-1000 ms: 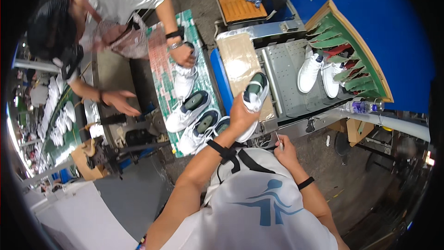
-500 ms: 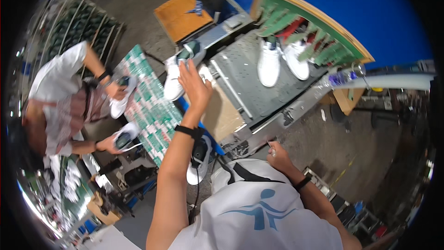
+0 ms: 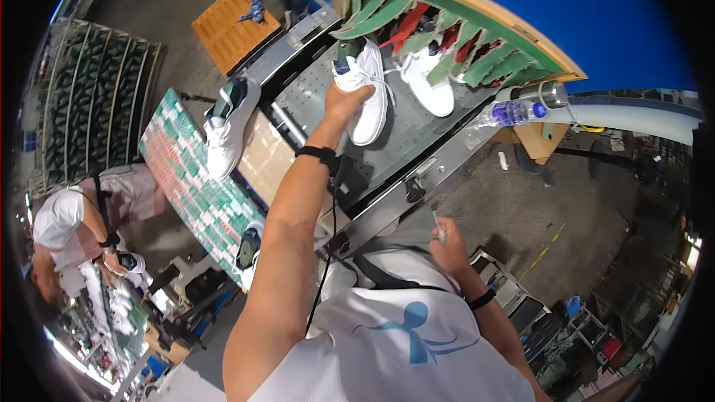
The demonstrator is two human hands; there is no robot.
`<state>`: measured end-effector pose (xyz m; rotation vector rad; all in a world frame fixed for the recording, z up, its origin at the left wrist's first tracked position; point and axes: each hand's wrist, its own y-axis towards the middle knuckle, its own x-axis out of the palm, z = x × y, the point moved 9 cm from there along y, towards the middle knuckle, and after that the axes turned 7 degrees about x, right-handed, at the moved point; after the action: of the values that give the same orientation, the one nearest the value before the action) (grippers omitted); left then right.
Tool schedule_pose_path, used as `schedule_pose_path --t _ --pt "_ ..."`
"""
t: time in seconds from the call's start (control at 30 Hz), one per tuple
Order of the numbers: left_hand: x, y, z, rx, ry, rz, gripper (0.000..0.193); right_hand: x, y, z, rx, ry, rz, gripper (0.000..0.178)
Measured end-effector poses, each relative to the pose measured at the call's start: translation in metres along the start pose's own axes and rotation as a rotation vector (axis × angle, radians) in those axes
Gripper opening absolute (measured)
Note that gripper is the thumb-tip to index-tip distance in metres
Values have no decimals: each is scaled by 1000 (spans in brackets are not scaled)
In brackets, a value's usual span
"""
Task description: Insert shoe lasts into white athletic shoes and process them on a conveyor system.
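My left hand [image 3: 347,104] is closed on a white sneaker [image 3: 367,115] with a dark green lining, its thumb across the upper. That sneaker rests on, or just above, the grey dotted conveyor bed [image 3: 313,78]; which one I cannot tell. Beside it a second white sneaker [image 3: 432,88] lies with its heel end under green and red hanging strips [image 3: 454,45]. Low in front of my body, my right hand [image 3: 450,247] is closed round a thin pale stick-like thing [image 3: 439,227]. Another white sneaker [image 3: 231,130] stands at the left, by a tan board [image 3: 267,156].
A wood-framed opening [image 3: 514,11] holds the strips. Bottles [image 3: 518,112] lie at the conveyor's right side. A green-and-white patterned surface [image 3: 194,171] with another sneaker [image 3: 248,249] is at left. A co-worker [image 3: 74,212] bends over at far left, holding a shoe.
My left hand has moved right from the sneaker at the left onto the left sneaker on the conveyor and gripped it. The view has shifted. The co-worker has moved away from the patterned surface.
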<state>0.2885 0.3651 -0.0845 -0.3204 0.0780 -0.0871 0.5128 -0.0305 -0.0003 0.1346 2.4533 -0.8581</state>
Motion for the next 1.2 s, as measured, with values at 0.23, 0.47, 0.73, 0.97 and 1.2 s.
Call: schedule_pose_path --t 0.23,0.47,0.73,0.97,1.2 --pt "-132 -220 3 -35 -273 120 54 44 38 -43 -108 83 -167 50" --pt "-195 -366 -59 -27 460 504 77 141 2 -160 -475 -38 -435 54" --pt "-222 -365 -66 -360 -13 -305 49 215 -82 -247 -1092 -392 -359 66" --pt "-271 -254 -42 265 343 22 87 268 -101 -256 -1347 -828 -57 58" --pt "-244 -258 -44 -87 114 -194 87 270 -82 -257 -638 -345 -526 49"
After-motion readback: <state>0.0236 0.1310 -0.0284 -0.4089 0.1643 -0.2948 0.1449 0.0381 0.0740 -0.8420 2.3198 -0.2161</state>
